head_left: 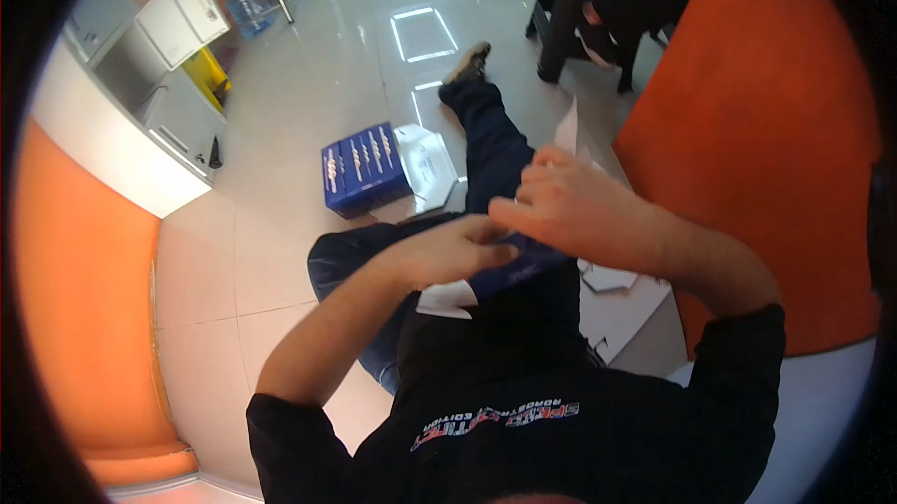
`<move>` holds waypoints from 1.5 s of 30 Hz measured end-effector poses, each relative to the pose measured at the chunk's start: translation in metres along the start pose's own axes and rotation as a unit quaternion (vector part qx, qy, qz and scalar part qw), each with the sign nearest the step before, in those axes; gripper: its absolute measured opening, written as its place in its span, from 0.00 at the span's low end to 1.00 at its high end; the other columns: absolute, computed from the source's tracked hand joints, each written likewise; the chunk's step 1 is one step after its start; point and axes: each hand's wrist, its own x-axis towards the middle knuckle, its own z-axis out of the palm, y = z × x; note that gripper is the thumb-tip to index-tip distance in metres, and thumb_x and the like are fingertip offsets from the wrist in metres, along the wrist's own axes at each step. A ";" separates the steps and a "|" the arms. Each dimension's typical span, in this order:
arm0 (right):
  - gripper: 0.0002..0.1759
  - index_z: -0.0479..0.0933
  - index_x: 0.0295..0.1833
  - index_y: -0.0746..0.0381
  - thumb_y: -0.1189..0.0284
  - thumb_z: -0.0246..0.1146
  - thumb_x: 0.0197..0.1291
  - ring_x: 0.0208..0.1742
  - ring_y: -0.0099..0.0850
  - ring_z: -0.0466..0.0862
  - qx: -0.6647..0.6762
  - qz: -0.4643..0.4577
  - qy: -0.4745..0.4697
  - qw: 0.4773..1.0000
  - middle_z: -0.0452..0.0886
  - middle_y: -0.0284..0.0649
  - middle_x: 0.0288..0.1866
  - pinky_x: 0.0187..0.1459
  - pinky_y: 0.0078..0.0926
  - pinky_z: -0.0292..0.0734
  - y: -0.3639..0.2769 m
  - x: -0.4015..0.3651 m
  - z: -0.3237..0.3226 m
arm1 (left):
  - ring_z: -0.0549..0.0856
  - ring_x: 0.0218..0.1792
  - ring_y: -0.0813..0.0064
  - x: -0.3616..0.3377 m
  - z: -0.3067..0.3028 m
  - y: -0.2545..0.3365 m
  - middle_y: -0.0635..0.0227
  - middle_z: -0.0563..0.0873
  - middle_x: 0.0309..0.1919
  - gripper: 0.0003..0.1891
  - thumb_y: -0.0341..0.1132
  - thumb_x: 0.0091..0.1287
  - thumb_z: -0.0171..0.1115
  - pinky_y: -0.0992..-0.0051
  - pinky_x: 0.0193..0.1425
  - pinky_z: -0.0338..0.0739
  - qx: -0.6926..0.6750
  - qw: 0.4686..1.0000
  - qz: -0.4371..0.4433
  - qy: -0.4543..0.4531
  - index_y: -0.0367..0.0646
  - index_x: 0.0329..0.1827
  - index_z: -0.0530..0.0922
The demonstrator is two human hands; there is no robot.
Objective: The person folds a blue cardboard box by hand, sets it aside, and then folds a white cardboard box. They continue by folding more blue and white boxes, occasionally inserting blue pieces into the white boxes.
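On my lap lies a dark blue cardboard box (512, 277), partly folded, with white inner flaps showing at its lower left and at its upper right. My left hand (458, 249) grips its near left part, with thumb and fingers closed on the card. Above the other side, my right hand (570, 200) is curled with its fingers pinched on the box's edge, close to the upright white flap. The two hands nearly meet, and they hide much of the box's middle.
A finished-looking blue box (367, 168) stands on the floor ahead-left, beside a flat white card piece (427, 168). More white card (621, 308) lies at my right. An orange panel (757, 149) rises on the right; white cabinets (177, 102) stand left. Another person sits at upper right.
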 end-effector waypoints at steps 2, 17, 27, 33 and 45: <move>0.16 0.80 0.61 0.56 0.69 0.68 0.70 0.43 0.33 0.89 0.038 -0.037 -0.009 0.999 0.88 0.36 0.35 0.50 0.33 0.70 -0.004 0.000 0.004 | 0.83 0.63 0.70 -0.001 0.002 0.004 0.59 0.86 0.63 0.27 0.42 0.78 0.63 0.68 0.71 0.74 -0.022 0.997 -0.001 -0.068 0.33 0.74 0.76; 0.11 0.78 0.50 0.58 0.71 0.70 0.64 0.35 0.38 0.92 0.019 -0.028 -0.101 0.994 0.87 0.41 0.31 0.32 0.36 0.83 -0.034 -0.004 -0.016 | 0.86 0.56 0.62 -0.014 0.034 0.014 0.54 0.90 0.53 0.16 0.37 0.79 0.62 0.64 0.65 0.77 0.126 0.990 0.052 -0.038 0.35 0.63 0.81; 0.18 0.76 0.57 0.63 0.78 0.71 0.63 0.42 0.44 0.93 0.097 0.006 -0.066 0.993 0.85 0.48 0.40 0.38 0.38 0.88 -0.029 -0.016 -0.024 | 0.85 0.61 0.66 -0.016 0.047 0.020 0.53 0.87 0.59 0.19 0.38 0.83 0.57 0.65 0.68 0.76 0.087 0.995 0.037 0.017 0.34 0.69 0.77; 0.22 0.78 0.63 0.65 0.80 0.71 0.64 0.53 0.48 0.90 0.232 0.071 0.003 0.970 0.86 0.52 0.52 0.52 0.36 0.86 -0.012 -0.018 -0.032 | 0.84 0.50 0.68 -0.013 0.046 0.001 0.54 0.86 0.46 0.16 0.39 0.81 0.59 0.65 0.57 0.77 0.003 0.985 0.144 0.096 0.34 0.59 0.78; 0.21 0.83 0.60 0.61 0.83 0.71 0.61 0.48 0.43 0.92 0.304 0.020 0.056 0.951 0.90 0.45 0.50 0.48 0.37 0.87 -0.012 -0.015 -0.017 | 0.81 0.58 0.75 -0.011 0.052 -0.002 0.63 0.84 0.56 0.19 0.32 0.82 0.58 0.71 0.67 0.74 -0.126 0.978 0.156 0.054 0.35 0.71 0.72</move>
